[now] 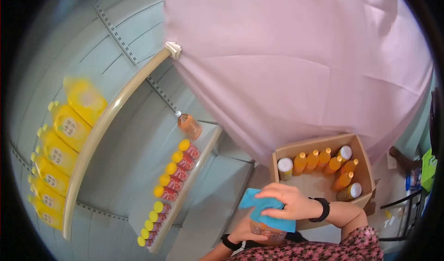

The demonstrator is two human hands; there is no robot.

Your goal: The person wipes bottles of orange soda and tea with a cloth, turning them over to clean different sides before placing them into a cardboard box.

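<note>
Low in the view, my left hand (246, 231) is wrapped around an orange-brown bottle (274, 236). My right hand (287, 202) holds a light blue cloth (270, 211) over the top of that bottle, fingers bent onto the fabric. The cloth hides the bottle's upper part. Just beyond my right hand is an open cardboard box (368, 168) with several orange bottles (324, 159) and white-lidded cans (285, 168) standing inside.
To the left, an upper shelf (121, 99) bears several yellow jugs (69, 127). A lower shelf (188, 187) holds yellow-capped bottles (172, 171) and one clear orange-brown bottle (189, 125). Pink cloth (296, 62) hangs behind the box. A black metal rack (401, 214) stands at right.
</note>
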